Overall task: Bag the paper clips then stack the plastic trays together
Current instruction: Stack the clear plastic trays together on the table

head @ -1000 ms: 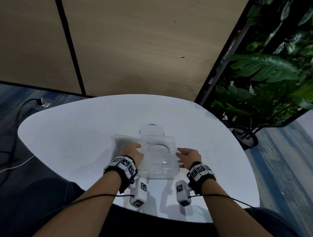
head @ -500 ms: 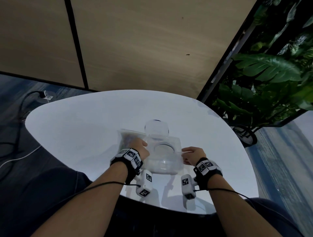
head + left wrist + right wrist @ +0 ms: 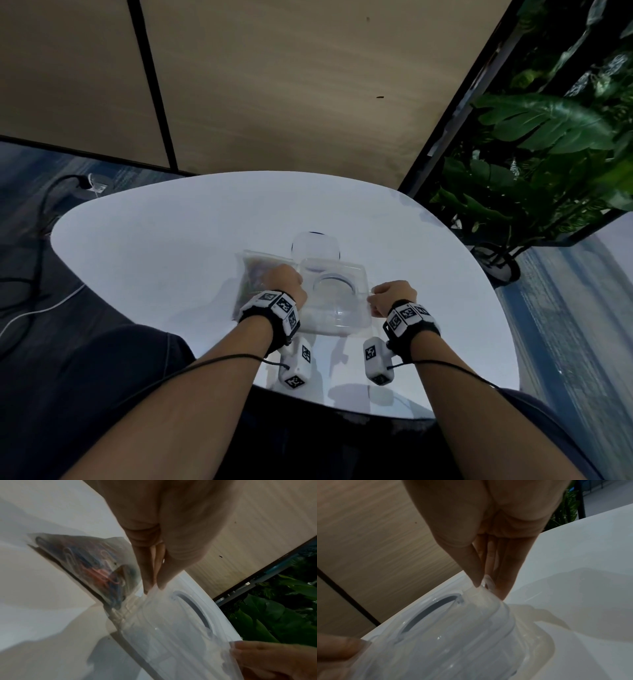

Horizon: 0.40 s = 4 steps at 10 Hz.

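Bag of paper clips sits on the counter, far left of the cluster, touching the tray's left rim. Parked there so it's out of the stacking zone; clips look fully bagged, can't tell if the seal is shut.

My left hand pinches the left rim of the clear tray, fingertips closed on the lip. Two-sided grip because thin plastic flexes; holding opposite rims keeps it level for nesting.

Tray reads as raised off the counter; wrist views show layered rims, so probably more than one tray nested already. Can't count them.

A smaller clear tray sits just beyond, far edge touching or overlapping; can't tell which.

My right hand pinches the right rim, fingers curled onto the lip.

Room: counter wide open left and far. Near edge is close behind my wrists, so don't pull back. Right edge curves in near the plants; less margin there. Judgement: bagging done, stacking in progress.
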### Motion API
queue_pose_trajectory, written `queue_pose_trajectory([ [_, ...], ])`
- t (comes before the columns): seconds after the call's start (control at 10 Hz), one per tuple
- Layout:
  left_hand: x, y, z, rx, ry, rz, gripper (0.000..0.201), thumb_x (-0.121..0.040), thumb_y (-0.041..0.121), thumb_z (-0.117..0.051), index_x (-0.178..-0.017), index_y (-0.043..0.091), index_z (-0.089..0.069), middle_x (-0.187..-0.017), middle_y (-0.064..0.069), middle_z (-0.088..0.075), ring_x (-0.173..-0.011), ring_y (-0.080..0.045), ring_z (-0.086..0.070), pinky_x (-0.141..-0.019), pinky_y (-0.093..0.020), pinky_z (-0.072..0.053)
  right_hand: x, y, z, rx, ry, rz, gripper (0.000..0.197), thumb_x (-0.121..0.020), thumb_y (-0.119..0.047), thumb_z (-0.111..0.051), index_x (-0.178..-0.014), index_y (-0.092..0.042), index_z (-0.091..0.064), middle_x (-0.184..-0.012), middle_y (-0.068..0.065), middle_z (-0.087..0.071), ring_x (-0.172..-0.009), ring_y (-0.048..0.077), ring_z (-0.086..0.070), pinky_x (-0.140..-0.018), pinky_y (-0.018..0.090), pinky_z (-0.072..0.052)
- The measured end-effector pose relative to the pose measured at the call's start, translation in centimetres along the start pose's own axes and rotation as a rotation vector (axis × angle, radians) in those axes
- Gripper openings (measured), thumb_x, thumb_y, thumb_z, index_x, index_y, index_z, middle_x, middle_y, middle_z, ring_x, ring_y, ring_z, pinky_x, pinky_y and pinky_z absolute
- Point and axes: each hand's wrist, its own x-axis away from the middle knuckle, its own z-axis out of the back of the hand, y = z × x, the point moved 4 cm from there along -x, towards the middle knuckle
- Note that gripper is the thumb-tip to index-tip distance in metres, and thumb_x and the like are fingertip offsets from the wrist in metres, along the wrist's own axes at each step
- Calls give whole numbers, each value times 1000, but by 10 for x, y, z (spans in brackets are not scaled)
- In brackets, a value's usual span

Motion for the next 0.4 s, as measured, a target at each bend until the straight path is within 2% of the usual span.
queue_pose_trajectory([
  [0.1,0,6,-2,24,12,-7,31,-79,7,-64,-87,37,-64,-94,15,-60,-81,-26,-53,-79,-20,-43,-2,-5,9,60,-7,42,15,-65,-1,-72,-67,-16,-73,-76,10,-74,-64,28,-74,-68,43,-63],
  [0.2,-9,13,-2,67,42,-3,32,-85,13,-68,-113,25,-76,-115,10,-72,-106,-19,-68,-85,-18,-48,-12,-20,21,199,12,106,18,-69,-3,-74,-60,-18,-69,-75,10,-74,-70,27,-74,-72,40,-62],
  [0.3,-34,22,-3,105,35,-18,28,-79,7,-77,-106,16,-79,-114,0,-76,-108,-17,-69,-84,-15,-48,-18,-32,23,456,-68,198,10,-74,-16,-75,-65,-13,-73,-66,6,-73,-65,21,-73,-69,35,-63],
  [0.4,-42,14,2,88,-21,10,32,-75,6,-83,-106,10,-78,-103,-4,-77,-98,-17,-71,-87,-19,-51,-25,-55,28,694,-263,195,24,-77,-33,-77,-80,-9,-75,-68,0,-74,-68,18,-73,-73,35,-62],
])
